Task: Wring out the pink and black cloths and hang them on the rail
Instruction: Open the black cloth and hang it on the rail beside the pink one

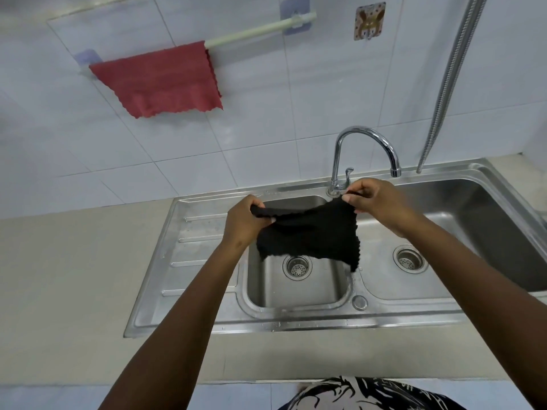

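Observation:
The black cloth [310,235] hangs spread between both hands above the small left basin of the steel sink [207,321]. My left hand [244,221] grips its left corner and my right hand [374,202] pinches its right corner near the tap base. The pink cloth [159,79], a reddish pink, drapes over the left part of the white rail [260,29] on the tiled wall at upper left. The right part of the rail is bare.
A chrome tap [365,143] arches behind the basins. A larger basin [473,232] lies to the right, a ribbed drainboard [192,247] to the left. A metal hose [450,75] runs down the wall at right. A wall hook [369,22] sits right of the rail.

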Demonstrator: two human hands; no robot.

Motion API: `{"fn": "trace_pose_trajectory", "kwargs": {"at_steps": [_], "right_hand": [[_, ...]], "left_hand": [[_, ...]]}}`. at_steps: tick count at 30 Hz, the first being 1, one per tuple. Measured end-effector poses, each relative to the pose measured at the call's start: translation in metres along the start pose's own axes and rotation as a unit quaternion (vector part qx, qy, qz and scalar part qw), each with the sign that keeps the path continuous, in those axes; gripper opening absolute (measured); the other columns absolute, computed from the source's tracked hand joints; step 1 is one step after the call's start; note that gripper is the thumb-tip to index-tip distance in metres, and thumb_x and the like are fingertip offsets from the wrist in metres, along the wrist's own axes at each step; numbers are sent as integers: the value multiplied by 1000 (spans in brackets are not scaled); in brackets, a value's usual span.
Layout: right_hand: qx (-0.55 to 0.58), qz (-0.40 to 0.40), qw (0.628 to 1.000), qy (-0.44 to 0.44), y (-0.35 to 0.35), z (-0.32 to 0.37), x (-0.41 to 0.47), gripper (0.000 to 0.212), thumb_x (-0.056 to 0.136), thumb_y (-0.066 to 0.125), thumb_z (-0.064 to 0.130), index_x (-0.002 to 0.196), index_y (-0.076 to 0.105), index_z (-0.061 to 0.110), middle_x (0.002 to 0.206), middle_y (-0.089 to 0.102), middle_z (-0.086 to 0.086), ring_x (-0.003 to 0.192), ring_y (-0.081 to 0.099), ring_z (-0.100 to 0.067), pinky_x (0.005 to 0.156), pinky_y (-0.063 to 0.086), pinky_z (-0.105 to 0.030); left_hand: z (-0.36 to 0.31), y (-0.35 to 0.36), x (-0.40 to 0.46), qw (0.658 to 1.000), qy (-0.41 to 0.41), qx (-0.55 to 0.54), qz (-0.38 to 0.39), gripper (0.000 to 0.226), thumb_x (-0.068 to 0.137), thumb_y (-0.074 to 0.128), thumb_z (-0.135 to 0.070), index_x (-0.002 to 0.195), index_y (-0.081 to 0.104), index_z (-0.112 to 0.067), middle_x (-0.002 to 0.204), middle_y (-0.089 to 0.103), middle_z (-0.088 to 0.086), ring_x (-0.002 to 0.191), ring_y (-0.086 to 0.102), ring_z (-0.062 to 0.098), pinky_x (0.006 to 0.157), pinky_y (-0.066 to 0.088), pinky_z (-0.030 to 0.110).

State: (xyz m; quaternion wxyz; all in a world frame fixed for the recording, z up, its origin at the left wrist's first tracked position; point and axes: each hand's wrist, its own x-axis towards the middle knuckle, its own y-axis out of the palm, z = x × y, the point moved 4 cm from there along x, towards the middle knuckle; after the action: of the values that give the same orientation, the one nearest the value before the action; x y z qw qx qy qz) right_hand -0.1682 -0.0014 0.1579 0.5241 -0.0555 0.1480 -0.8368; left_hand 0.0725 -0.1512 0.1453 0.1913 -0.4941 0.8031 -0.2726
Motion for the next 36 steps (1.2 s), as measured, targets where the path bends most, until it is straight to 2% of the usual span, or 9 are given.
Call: {"fn": "trace_pose_trajectory", "kwargs": {"at_steps": [2, 5, 9, 12, 15, 20, 27, 31, 36], "right_hand": [[-120, 24, 992, -25, -2, 7, -1, 16, 73, 79, 22, 83, 69, 28, 85, 68, 0, 79, 63, -15, 72, 48, -23], [-293, 68, 951, -75, 1, 14, -2, 21, 71, 80, 16, 90, 72, 18, 79, 63, 4, 78, 59, -14, 65, 40, -16], [-387, 7, 909, -154, -3, 30, -2, 11, 81, 69, 12, 90, 75, 11, 80, 64, -11, 77, 58, -23, 64, 33, -25], [-329, -125, 916, -193, -11, 38, -8, 11, 82, 64, 7, 90, 71, 10, 79, 53, -7, 71, 51, -22, 67, 32, -25], [-333, -93, 922, -174, -4, 29, -10, 12, 83, 61, 6, 89, 69, 12, 78, 52, -1, 75, 55, -24, 68, 33, -27], [-284, -134, 941, -130, -13, 19, -14, 11, 86, 58, 13, 90, 68, 16, 80, 66, -8, 71, 58, -23, 66, 38, -28], [-218, -117, 966, -80, -13, 4, -17, 23, 85, 52, 12, 81, 62, 32, 60, 65, 10, 60, 62, -4, 59, 46, -26], [-153, -31, 987, -30, -5, -8, -15, 29, 90, 48, 13, 78, 62, 36, 60, 71, -1, 62, 68, -18, 69, 52, -32], [-92, 9, 995, 37, 7, -13, -8, 20, 96, 44, 18, 100, 62, 25, 60, 70, -8, 57, 70, -27, 55, 48, -24]], "left_hand": [[-5, -6, -1, 993, 57, 91, -41, 16, 75, 75, -19, 73, 59, -18, 72, 59, -5, 67, 54, 11, 55, 36, 17], [-3, -19, 3, 967, 107, 225, -54, 4, 81, 67, -16, 81, 71, -17, 91, 56, 5, 82, 56, 22, 63, 45, 25], [0, -28, 8, 943, 101, 310, 73, 26, 90, 61, -37, 89, 74, -15, 105, 54, 7, 98, 46, 23, 78, 49, 39], [-7, -35, 5, 943, 135, 301, 39, 19, 95, 50, -23, 98, 68, -19, 104, 48, 7, 98, 42, 21, 75, 44, 34], [-13, -31, -6, 953, 170, 244, 54, 21, 89, 50, -7, 99, 62, -22, 97, 57, 3, 90, 54, 21, 76, 47, 34], [-8, -24, -20, 988, 131, 75, -3, 6, 85, 68, -29, 80, 66, -30, 78, 68, -9, 73, 61, 7, 62, 43, 13], [0, -21, -26, 968, 161, 170, -93, 18, 92, 59, -28, 99, 75, -21, 91, 57, -6, 87, 51, 14, 70, 42, 24], [-2, -26, -24, 967, 135, 168, -138, 14, 88, 64, -22, 93, 76, -16, 93, 59, -3, 88, 54, 16, 67, 41, 24], [2, -37, -15, 952, 126, 247, -132, 15, 88, 62, -20, 86, 77, -21, 90, 65, -2, 87, 55, 16, 59, 45, 28]]}}
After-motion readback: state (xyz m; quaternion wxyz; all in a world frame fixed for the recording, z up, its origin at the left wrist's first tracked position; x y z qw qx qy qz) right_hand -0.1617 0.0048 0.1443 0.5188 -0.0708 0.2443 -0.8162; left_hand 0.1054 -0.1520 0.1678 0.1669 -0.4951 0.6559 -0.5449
